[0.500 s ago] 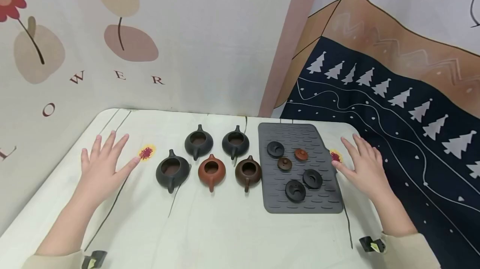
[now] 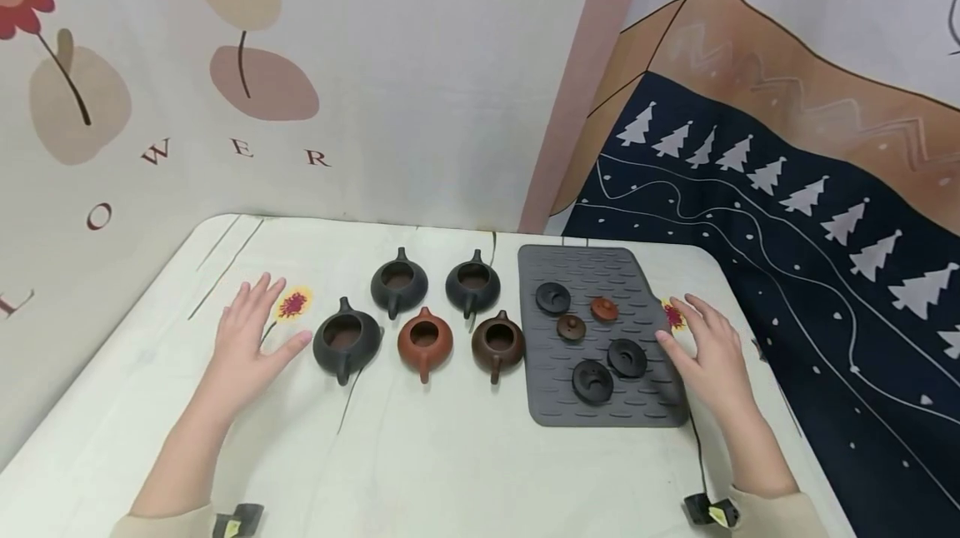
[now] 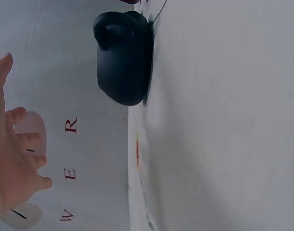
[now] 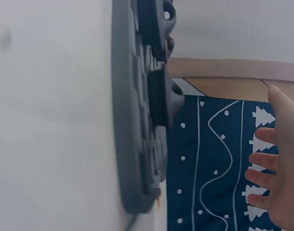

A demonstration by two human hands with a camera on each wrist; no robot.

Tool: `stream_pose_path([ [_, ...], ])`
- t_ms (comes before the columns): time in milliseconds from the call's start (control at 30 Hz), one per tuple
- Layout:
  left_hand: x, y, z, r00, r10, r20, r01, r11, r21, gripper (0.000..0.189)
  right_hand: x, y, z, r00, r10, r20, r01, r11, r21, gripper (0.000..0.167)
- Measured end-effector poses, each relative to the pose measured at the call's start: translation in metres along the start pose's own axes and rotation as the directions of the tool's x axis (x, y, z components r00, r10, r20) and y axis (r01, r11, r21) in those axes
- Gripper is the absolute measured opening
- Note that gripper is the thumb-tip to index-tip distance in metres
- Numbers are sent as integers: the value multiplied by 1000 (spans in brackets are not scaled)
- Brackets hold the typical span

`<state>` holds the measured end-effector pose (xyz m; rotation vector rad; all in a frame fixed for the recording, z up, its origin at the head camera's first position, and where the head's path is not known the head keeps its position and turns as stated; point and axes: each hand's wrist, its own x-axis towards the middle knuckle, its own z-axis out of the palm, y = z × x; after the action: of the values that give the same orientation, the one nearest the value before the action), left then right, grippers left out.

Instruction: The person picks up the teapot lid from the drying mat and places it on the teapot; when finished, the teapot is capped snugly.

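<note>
My left hand [image 2: 247, 342] hovers with spread fingers just left of a dark grey teapot [image 2: 347, 342]; nothing is in it. Two more dark teapots, one [image 2: 399, 284] left and one [image 2: 472, 286] right, form the back row. In front stand a reddish-orange teapot [image 2: 438, 346] and a brown teapot [image 2: 512, 348]. All are lidless. My right hand [image 2: 712, 355], also empty with fingers extended, is over the right edge of a grey mat [image 2: 555, 405]. On the mat lie three black lids [image 2: 581, 392], a small red lid [image 2: 604, 310] and a small brown lid [image 2: 572, 328].
A white cloth with printed flowers covers the table [image 2: 420, 471]. Behind it hangs a pale curtain [image 2: 435, 105] with lettering, and on the right a dark blue cloth [image 2: 787, 296] with white trees. Small black devices [image 2: 711, 510] sit at both wrists.
Both hands have moved inward: the left one rightward toward the nearest dark teapot, the right one slightly leftward toward the mat. Teapots and lids stay as they were.
</note>
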<state>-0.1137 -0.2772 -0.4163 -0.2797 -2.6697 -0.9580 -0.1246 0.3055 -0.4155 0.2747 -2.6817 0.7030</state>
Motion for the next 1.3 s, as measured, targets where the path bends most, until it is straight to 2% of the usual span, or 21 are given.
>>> stream_pose_path([
  [167, -2, 0, 12, 999, -45, 28, 48, 994, -103, 85, -4, -1, 11, 999, 46, -19, -45, 999, 19, 52],
  [333, -3, -2, 19, 987, -117, 114, 137, 973, -187, 91, -8, 2, 18, 997, 79, -13, -78, 996, 51, 51],
  [500, -6, -10, 26, 963, -170, 210, 219, 947, -235, 95, -12, 7, 24, 995, 102, 12, -102, 988, 112, 48],
  [700, -12, -21, 34, 927, -243, 286, 306, 930, -202, 99, -18, 10, 34, 991, 125, 38, -130, 977, 170, 45],
  [900, -15, -26, 40, 921, -238, 309, 312, 925, -219, 102, -20, 12, 45, 994, 103, 46, -111, 966, 234, 38],
  [1133, -18, -26, 46, 915, -238, 324, 318, 922, -221, 101, -22, 11, 54, 988, 138, 67, -149, 965, 217, 31],
  [1300, -19, -27, 49, 912, -247, 326, 325, 923, -208, 100, -24, 13, 60, 987, 152, 43, -158, 959, 234, 26],
])
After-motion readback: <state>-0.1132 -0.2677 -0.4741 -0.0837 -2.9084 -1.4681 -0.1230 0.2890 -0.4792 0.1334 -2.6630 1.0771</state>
